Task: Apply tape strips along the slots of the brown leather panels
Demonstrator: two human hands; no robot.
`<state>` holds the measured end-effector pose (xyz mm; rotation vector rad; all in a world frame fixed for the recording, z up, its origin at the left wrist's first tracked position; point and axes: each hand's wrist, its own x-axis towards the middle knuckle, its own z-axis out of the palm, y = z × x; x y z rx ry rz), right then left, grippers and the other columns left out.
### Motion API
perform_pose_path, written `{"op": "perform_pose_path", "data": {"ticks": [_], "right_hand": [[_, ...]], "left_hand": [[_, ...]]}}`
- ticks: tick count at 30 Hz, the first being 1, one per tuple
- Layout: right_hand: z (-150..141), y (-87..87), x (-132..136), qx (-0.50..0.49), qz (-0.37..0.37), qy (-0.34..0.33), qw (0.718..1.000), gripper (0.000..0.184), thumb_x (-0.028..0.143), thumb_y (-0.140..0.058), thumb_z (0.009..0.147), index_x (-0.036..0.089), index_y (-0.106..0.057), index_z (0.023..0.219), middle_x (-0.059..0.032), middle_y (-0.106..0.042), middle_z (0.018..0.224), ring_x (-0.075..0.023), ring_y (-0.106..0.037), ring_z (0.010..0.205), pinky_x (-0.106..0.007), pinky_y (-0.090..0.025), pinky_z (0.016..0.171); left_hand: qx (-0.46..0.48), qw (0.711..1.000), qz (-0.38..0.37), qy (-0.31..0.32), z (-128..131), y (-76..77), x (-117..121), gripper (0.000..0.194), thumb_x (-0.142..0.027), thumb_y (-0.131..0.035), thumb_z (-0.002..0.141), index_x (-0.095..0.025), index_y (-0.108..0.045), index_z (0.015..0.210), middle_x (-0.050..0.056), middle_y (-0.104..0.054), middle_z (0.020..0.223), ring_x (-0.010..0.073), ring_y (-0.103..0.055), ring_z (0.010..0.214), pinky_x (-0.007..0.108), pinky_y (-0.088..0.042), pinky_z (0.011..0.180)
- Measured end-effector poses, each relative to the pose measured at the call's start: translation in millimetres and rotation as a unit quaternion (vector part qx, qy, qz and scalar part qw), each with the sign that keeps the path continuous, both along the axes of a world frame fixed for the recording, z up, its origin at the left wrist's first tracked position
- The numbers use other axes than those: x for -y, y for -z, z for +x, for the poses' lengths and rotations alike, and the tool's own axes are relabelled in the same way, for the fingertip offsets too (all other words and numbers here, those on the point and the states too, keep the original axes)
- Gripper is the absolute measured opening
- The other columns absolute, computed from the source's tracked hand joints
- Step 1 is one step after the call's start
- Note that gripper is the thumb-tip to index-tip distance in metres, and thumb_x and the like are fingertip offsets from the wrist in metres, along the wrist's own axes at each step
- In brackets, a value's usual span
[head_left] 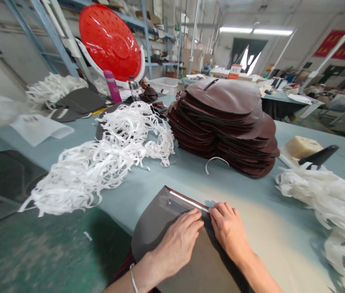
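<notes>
Narrow white strip (187, 200) on grey flat panel apparently pressed by open left hand (178, 240), bent-fingered right hand (229, 230) (grip unclear); even pressure needed.

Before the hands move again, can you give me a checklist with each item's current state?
1. Left hand on the grey panel: ok.
2. Right hand at the panel's edge, near the end of the white strip: ok.
3. Strip straight along the edge: ok where visible; the part by the fingertips, cannot tell.
4. Strip stuck down: cannot tell.
5. Panel wholly on the table: not ok, its left side reaches past the table's edge.
6. Brown stack apart from the panel: ok.
</notes>
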<state>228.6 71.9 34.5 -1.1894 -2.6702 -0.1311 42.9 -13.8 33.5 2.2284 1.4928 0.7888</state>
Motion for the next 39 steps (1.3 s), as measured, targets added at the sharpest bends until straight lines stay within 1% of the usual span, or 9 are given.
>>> {"op": "perform_pose_path", "data": {"ticks": [5, 12, 18, 23, 29, 32, 34, 37, 39], "right_hand": [[2, 6.0, -3, -0.06, -0.014, -0.015, 0.998, 0.018, 0.019, -0.045, 0.093, 0.022, -0.061, 0.086, -0.0071, -0.058, 0.087, -0.024, -0.052, 0.084, -0.036, -0.038, 0.07], [-9, -10.6, -46, -0.165, -0.172, 0.018, 0.971, 0.027, 0.036, -0.048, 0.093, 0.023, -0.062, 0.074, -0.0025, -0.06, 0.076, -0.017, -0.058, 0.066, -0.029, -0.044, 0.063], [-49, 2.5, -116, -0.239, -0.07, 0.181, 0.952, 0.027, 0.037, -0.056, 0.086, 0.016, -0.063, 0.1, -0.0111, -0.062, 0.094, -0.0202, -0.061, 0.071, -0.03, -0.044, 0.061], [-74, 9.9, -138, -0.252, -0.075, 0.178, 0.948, 0.013, 0.022, -0.051, 0.086, 0.019, -0.064, 0.084, -0.0088, -0.061, 0.091, -0.0149, -0.056, 0.065, -0.026, -0.038, 0.056], [-95, -14.2, -85, -0.245, -0.169, 0.06, 0.953, 0.019, 0.016, -0.042, 0.089, 0.02, -0.061, 0.088, -0.0002, -0.061, 0.07, -0.0139, -0.056, 0.064, -0.024, -0.039, 0.063], [-95, -33.3, -37, -0.248, -0.234, -0.046, 0.939, 0.02, 0.021, -0.041, 0.093, 0.021, -0.06, 0.087, 0.0003, -0.061, 0.075, -0.0129, -0.055, 0.068, -0.023, -0.04, 0.068], [-86, -42.3, -9, -0.265, -0.28, -0.084, 0.919, 0.022, 0.025, -0.041, 0.095, 0.021, -0.059, 0.084, 0.0013, -0.059, 0.073, -0.0122, -0.052, 0.066, -0.022, -0.04, 0.065], [-57, -43.1, 21, -0.288, -0.304, -0.002, 0.908, 0.023, 0.031, -0.043, 0.094, 0.021, -0.056, 0.078, 0.004, -0.053, 0.063, -0.0112, -0.046, 0.056, -0.022, -0.037, 0.057], [-29, -36.4, 34, -0.281, -0.299, 0.07, 0.909, 0.023, 0.033, -0.045, 0.092, 0.021, -0.055, 0.075, 0.0043, -0.053, 0.059, -0.0113, -0.045, 0.052, -0.022, -0.035, 0.053]], "left_hand": [[0.095, 0.995, 0.012, -0.009, -10, -3.2, -3, 0.031, -0.009, -0.039, 0.093, -0.021, -0.059, 0.114, 0.005, -0.064, 0.117, 0.0131, -0.053, 0.12, 0.03, -0.045, 0.105], [0.159, 0.976, 0.047, -0.145, -52, 5.5, -6, 0.026, -0.012, -0.04, 0.094, -0.021, -0.063, 0.1, 0.006, -0.065, 0.096, 0.0174, -0.06, 0.095, 0.034, -0.051, 0.086], [0.17, 0.963, 0.062, -0.202, -80, 13.8, -6, 0.023, -0.018, -0.041, 0.095, -0.021, -0.063, 0.099, 0.007, -0.065, 0.096, 0.0173, -0.062, 0.093, 0.031, -0.051, 0.083], [0.139, 0.963, 0.066, -0.22, -85, 19.3, -4, 0.022, -0.019, -0.042, 0.095, -0.021, -0.064, 0.096, 0.006, -0.066, 0.093, 0.0175, -0.063, 0.09, 0.03, -0.052, 0.08], [0.143, 0.964, 0.052, -0.216, -81, 9.8, -6, 0.023, -0.02, -0.04, 0.096, -0.021, -0.061, 0.104, 0.007, -0.065, 0.105, 0.0175, -0.061, 0.101, 0.032, -0.05, 0.09], [0.092, 0.974, 0.072, -0.194, -74, -8.4, -10, 0.034, -0.021, -0.04, 0.096, -0.021, -0.048, 0.13, 0.01, -0.051, 0.136, 0.0195, -0.044, 0.13, 0.039, -0.038, 0.107], [0.029, 0.985, 0.077, -0.155, -68, -20.8, -13, 0.038, -0.023, -0.041, 0.097, -0.022, -0.043, 0.135, 0.009, -0.048, 0.141, 0.0216, -0.034, 0.137, 0.046, -0.026, 0.113], [-0.025, 0.996, 0.02, -0.079, -64, -30.5, -14, 0.023, -0.027, -0.04, 0.098, -0.023, -0.06, 0.11, 0.003, -0.067, 0.108, 0.0188, -0.054, 0.113, 0.044, -0.028, 0.107], [-0.015, 0.998, -0.038, -0.038, -65, -29.7, -11, 0.026, -0.03, -0.038, 0.099, -0.022, -0.061, 0.092, -0.001, -0.067, 0.088, 0.0143, -0.059, 0.089, 0.035, -0.036, 0.094]]}}
